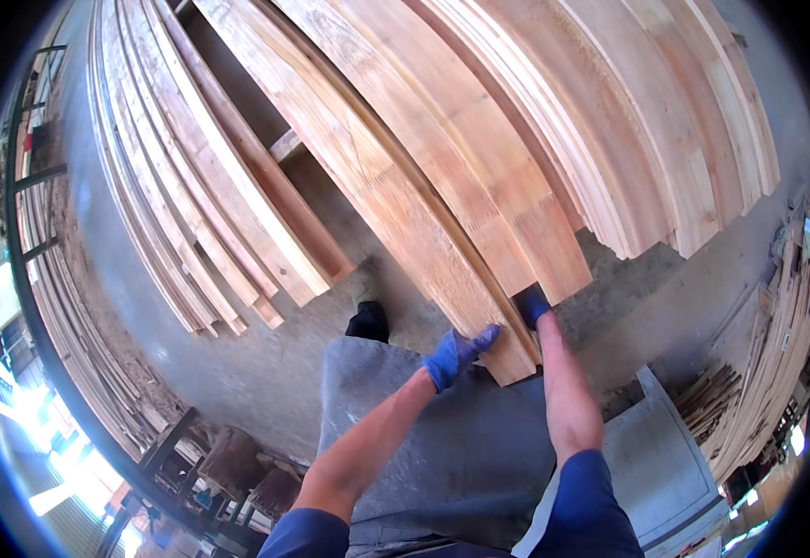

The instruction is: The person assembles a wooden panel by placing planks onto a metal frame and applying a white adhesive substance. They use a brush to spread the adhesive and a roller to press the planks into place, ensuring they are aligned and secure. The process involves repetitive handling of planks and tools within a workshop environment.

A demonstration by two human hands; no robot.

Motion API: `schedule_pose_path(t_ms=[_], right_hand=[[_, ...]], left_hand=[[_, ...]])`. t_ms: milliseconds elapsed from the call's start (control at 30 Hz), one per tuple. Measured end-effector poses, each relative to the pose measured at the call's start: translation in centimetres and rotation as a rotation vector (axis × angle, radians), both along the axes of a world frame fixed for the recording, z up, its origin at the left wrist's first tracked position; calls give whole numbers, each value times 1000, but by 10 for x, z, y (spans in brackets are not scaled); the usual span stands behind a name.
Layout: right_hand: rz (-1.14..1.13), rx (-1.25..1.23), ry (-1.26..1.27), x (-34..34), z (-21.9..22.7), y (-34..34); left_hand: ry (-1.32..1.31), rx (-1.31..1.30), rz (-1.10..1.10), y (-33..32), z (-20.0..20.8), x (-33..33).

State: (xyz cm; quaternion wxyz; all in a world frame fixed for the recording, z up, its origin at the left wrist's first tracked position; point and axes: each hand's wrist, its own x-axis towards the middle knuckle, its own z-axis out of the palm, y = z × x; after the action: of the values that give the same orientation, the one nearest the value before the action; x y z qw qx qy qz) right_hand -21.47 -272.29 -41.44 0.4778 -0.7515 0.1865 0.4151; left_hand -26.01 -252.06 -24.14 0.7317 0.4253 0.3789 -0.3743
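The person's left hand [458, 358], in a blue glove, is at five o'clock from the view's middle, its grip closed on the side edge of a long wooden board [354, 153], thumb on top. That board slants from eleven o'clock to its near end between four and five. The right hand [533, 305], also gloved, is between three and four o'clock, by the near ends of neighbouring boards [433, 130]; its fingers are hidden, so whether its grip is clenched or released cannot be told. More planks [191, 167] lie toward ten o'clock; a grey apron [414, 437] hangs at six.
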Motion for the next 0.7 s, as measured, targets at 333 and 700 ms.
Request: schedule_pose_path(t_ms=[333,700], right_hand=[[92,74,-54,-16,82,19],[-226,428,277,-62,323,30]], left_hand=[[-38,76,-56,2,75,-30],[-98,-402,460,65,159,-119]])
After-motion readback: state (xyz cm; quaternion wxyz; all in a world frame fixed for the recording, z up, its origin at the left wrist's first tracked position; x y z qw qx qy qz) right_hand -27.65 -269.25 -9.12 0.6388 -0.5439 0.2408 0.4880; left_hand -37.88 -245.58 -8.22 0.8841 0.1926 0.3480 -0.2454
